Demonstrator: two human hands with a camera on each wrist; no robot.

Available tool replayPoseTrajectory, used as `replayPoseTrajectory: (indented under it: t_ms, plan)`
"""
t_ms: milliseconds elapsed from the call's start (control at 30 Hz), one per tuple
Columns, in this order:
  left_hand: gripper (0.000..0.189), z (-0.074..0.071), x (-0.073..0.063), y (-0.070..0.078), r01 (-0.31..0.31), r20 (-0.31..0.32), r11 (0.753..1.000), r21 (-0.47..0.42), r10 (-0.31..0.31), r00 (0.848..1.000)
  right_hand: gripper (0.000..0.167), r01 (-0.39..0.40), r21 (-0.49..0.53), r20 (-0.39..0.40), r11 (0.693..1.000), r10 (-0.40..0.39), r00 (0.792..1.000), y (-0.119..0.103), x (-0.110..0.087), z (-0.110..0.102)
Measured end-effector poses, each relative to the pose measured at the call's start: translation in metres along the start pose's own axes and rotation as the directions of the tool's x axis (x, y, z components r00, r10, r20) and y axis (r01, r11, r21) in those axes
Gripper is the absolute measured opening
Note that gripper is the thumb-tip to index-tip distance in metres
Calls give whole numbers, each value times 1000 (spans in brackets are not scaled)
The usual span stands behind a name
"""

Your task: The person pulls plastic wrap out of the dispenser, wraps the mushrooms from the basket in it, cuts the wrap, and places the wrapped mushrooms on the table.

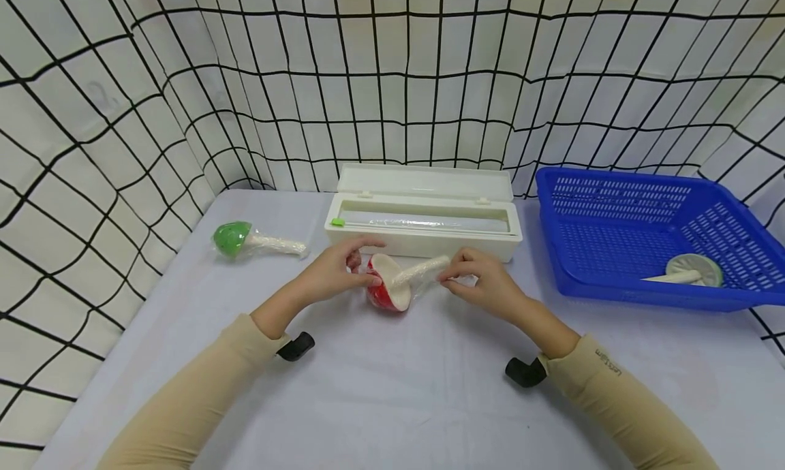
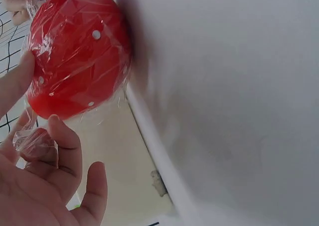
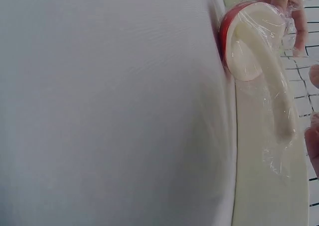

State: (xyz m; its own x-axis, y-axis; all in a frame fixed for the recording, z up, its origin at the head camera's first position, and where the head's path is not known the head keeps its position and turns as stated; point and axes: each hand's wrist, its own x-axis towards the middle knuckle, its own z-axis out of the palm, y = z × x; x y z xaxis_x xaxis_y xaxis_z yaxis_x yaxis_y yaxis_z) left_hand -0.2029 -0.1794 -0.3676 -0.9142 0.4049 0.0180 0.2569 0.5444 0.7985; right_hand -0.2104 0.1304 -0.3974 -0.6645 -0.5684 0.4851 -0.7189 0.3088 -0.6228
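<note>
A toy mushroom (image 1: 388,286) with a white-spotted red cap (image 2: 82,49) and a cream stem (image 3: 271,81) lies tilted on the table, wrapped in clear plastic film. My left hand (image 1: 334,269) holds the film-wrapped cap at its left side, thumb against its edge. Gathered film (image 2: 32,140) shows among the left fingers. At the stem's free end, my right hand (image 1: 484,283) pinches the loose film with thumb and fingertips. Only fingertips of that hand appear at the edge of the right wrist view.
Behind the mushroom stands an open white wrap dispenser box (image 1: 423,242) with a green slider (image 1: 338,222). A wrapped green-capped mushroom (image 1: 233,239) lies at left. The blue basket (image 1: 613,289) at right contains another pale mushroom (image 1: 696,269). Black netting (image 1: 407,75) borders the table.
</note>
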Motion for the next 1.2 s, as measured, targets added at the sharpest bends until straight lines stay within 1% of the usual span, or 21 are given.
replayPoseTrajectory:
  t_ms: [100,167,367,433,533,600,700,800,900,1000,1033,1100,1200]
  plan:
    - [35,3,0,-1,-23,-18,1000,-19,23,1000,14,24,29,38,999,-26,999,-1,0,3]
    - [29,3,-1,-2,-24,-29,999,-25,23,999,13,25,25,64,999,-27,998,-2,1,5]
    - [30,5,-1,-6,-17,-46,999,-50,14,999,13,16,-22,130,1000,-13,991,-3,6,13]
    - [30,6,-1,-7,-16,-45,998,-60,14,999,12,28,-56,140,998,-20,990,-2,6,17]
    - [31,6,-2,-7,-11,-40,999,-50,9,999,11,49,-120,149,992,-31,988,-2,7,22]
    - [30,5,-3,-6,-5,-39,999,-44,4,999,9,48,-161,164,986,-22,986,-2,8,24]
    - [29,4,-4,-6,10,-51,999,-30,-12,999,9,17,-186,196,982,20,980,-4,8,24]
    - [30,1,-4,-5,33,-68,999,-22,-34,997,11,-18,-195,239,981,65,969,-5,10,22]
    - [40,-1,-4,-5,76,-78,997,-34,-78,994,14,-50,-198,294,979,108,950,-5,12,19]
    - [50,-2,-3,-5,129,-93,991,-41,-132,987,17,-84,-184,345,979,144,927,-5,14,16]
    - [50,-2,-3,-5,144,-104,989,-45,-148,983,18,-83,-182,354,980,144,924,-5,15,16]
    - [44,-1,-2,-6,161,-135,986,-52,-167,977,19,-76,-179,359,981,137,923,-3,16,15]
    - [29,2,-1,-7,161,-186,986,-50,-167,968,22,-22,-195,353,981,91,931,-1,18,15]
